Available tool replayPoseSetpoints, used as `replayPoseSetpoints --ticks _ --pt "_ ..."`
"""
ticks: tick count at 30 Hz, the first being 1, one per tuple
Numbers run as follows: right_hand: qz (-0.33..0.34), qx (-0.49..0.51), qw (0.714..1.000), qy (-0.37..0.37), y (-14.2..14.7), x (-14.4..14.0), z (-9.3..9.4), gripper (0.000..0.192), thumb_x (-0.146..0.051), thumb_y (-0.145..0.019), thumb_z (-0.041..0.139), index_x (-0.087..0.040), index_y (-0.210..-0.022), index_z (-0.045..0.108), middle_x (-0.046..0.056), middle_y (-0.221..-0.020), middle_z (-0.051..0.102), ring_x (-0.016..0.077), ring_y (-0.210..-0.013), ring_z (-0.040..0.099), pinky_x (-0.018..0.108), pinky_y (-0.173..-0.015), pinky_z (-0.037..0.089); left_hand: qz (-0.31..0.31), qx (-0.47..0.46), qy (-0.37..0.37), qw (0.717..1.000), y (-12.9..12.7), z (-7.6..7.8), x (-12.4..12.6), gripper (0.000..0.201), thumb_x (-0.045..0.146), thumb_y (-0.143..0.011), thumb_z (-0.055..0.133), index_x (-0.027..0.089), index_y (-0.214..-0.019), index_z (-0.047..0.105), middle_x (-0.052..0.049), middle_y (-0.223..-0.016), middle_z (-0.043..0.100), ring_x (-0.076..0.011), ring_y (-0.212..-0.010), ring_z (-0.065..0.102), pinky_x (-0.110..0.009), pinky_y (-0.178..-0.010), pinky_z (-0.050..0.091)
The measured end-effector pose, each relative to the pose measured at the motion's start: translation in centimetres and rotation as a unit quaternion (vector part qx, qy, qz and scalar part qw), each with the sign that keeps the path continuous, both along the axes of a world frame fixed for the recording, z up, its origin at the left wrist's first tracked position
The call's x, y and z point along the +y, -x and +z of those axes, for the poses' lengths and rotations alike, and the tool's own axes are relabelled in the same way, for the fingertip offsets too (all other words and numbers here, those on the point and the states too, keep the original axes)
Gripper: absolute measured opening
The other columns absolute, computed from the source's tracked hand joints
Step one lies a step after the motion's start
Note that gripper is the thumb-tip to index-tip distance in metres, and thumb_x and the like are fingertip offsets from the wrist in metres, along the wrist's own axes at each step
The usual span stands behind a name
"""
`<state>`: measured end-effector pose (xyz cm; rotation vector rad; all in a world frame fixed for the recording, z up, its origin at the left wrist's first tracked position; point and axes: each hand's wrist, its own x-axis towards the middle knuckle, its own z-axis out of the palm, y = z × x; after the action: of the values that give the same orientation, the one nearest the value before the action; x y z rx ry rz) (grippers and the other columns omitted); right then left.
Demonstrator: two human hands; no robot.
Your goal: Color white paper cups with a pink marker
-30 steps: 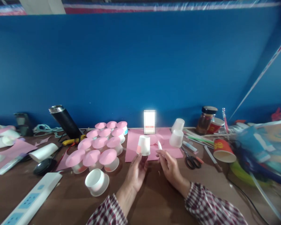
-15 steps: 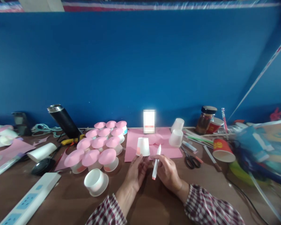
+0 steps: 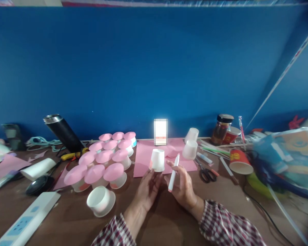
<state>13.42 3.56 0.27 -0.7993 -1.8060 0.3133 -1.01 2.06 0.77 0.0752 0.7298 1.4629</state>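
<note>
My left hand (image 3: pixel 148 190) is closed on the lower rim of a small white paper cup (image 3: pixel 157 160), which is upside down with a faint orange patch at its left edge. My right hand (image 3: pixel 185 188) holds a white marker pen (image 3: pixel 173 178) slantwise between thumb and fingers, its reddish end pointing down toward me. The pen's upper end is to the right of the cup, apart from it. Behind the cup lies a pink paper sheet (image 3: pixel 143 155) with pink paper rounds (image 3: pixel 172 151) on it.
Several cups with pink cone tops (image 3: pixel 94 173) stand at left, near an open white cup (image 3: pixel 99 200) and a power strip (image 3: pixel 25 222). Two upturned cups (image 3: pixel 190 150), scissors (image 3: pixel 207 175), a red cup (image 3: pixel 240 162) and a lidded jar (image 3: pixel 222 130) are at right. A black flask (image 3: pixel 65 134) leans farther back.
The cup has turned a little, so less of its orange patch shows. The marker tilts more to the right, with the right fingers more spread. The whole view has shifted slightly.
</note>
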Motion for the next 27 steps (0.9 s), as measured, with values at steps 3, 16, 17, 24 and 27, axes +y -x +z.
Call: replayPoseSetpoints --ticks 3,16,17,24,27 --pt "-0.024 0.038 0.998 0.047 0.1 0.6 -0.1 0.042 -0.020 -0.082 0.057 -0.021 -0.121 0.039 0.016 -0.121 0.057 0.0264 -0.112 0.056 0.045 -0.091 0.048 -0.008 0.005 0.002 1.000 -0.1 0.2 -0.1 0.011 0.011 -0.079 0.062 0.010 -0.090 0.062 -0.009 -0.086 0.069 -0.0143 -0.077 0.067 -0.023 -0.073 0.057" --pt "-0.003 0.080 0.991 0.111 0.2 1.0 0.1 0.042 -0.024 -0.086 0.054 -0.021 -0.124 0.038 0.015 -0.123 0.053 0.0230 -0.106 0.058 0.037 -0.085 0.051 -0.081 0.012 -0.054 0.995 -0.6 0.1 -0.8 0.011 0.013 -0.075 0.067 0.013 -0.085 0.062 -0.006 -0.081 0.068 -0.0133 -0.076 0.066 -0.027 -0.077 0.055" --pt "-0.005 0.084 0.990 0.111 0.2 1.1 0.1 0.041 -0.024 -0.086 0.054 -0.021 -0.124 0.038 0.014 -0.122 0.054 0.0228 -0.105 0.058 0.037 -0.085 0.052 -0.088 0.014 -0.063 0.994 -0.6 0.2 -0.9 0.012 0.014 -0.075 0.067 0.013 -0.086 0.062 -0.006 -0.084 0.068 -0.0139 -0.079 0.065 -0.028 -0.079 0.054" --pt "-0.001 0.080 0.989 0.125 -0.1 1.2 0.1 0.039 -0.025 -0.088 0.051 -0.020 -0.124 0.039 0.014 -0.123 0.054 0.0231 -0.109 0.056 0.038 -0.087 0.051 -0.152 0.030 -0.130 0.979 -0.9 0.9 -1.7 0.020 0.018 -0.081 0.061 0.016 -0.100 0.062 -0.009 -0.108 0.065 -0.0166 -0.095 0.062 -0.033 -0.084 0.051" --pt "-0.018 0.070 0.993 0.089 -0.3 1.4 0.4 0.035 -0.025 -0.089 0.047 -0.019 -0.123 0.041 0.013 -0.121 0.055 0.0234 -0.110 0.055 0.041 -0.090 0.049 -0.137 0.033 -0.123 0.982 -0.7 0.6 -1.5 0.017 0.015 -0.079 0.062 0.017 -0.096 0.063 -0.005 -0.096 0.067 -0.0143 -0.090 0.062 -0.033 -0.084 0.051"
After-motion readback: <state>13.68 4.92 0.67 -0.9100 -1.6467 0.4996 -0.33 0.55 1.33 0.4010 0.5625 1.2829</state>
